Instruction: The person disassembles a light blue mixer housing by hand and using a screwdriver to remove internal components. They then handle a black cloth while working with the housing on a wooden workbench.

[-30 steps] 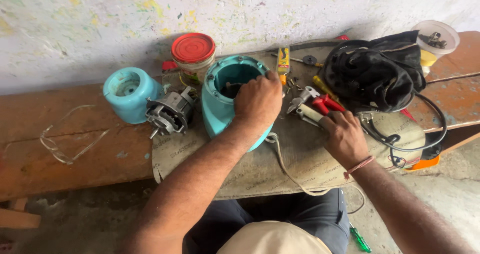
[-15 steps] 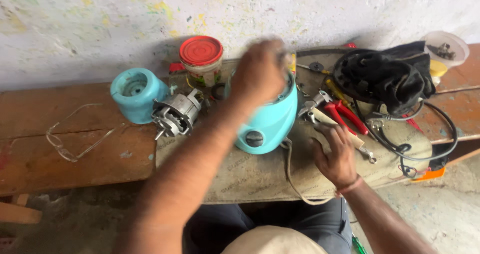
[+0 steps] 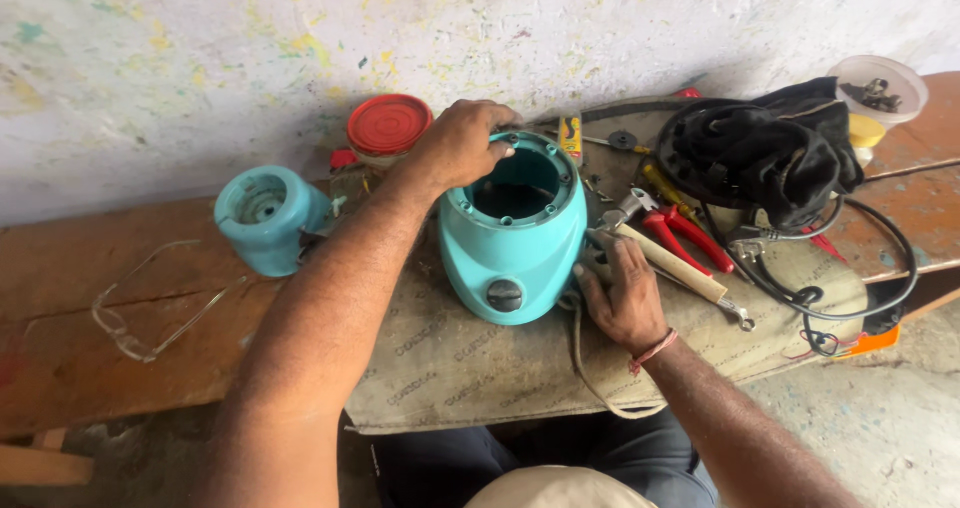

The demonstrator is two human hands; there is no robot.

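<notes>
Left hand (image 3: 462,143): resting on the far rim of the turquoise housing (image 3: 512,233), fingers (image 3: 497,118) curling over the edge and clamping on it.
Right hand (image 3: 622,293): lying flat beside the housing's right flank, fingers spreading apart, tips partly hidden behind the housing; gripping nothing that can be made out.
Housing: sitting on a grey cloth (image 3: 470,358) on the wooden desk (image 3: 120,278), open top facing up, knob facing the camera; its inside is dark and unreadable.
Nearby: wooden-handled tool (image 3: 668,261) and red pliers (image 3: 685,230) lying just right of the hand.
Left of the housing: a smaller turquoise part (image 3: 265,216), its right side being covered by the forearm.
</notes>
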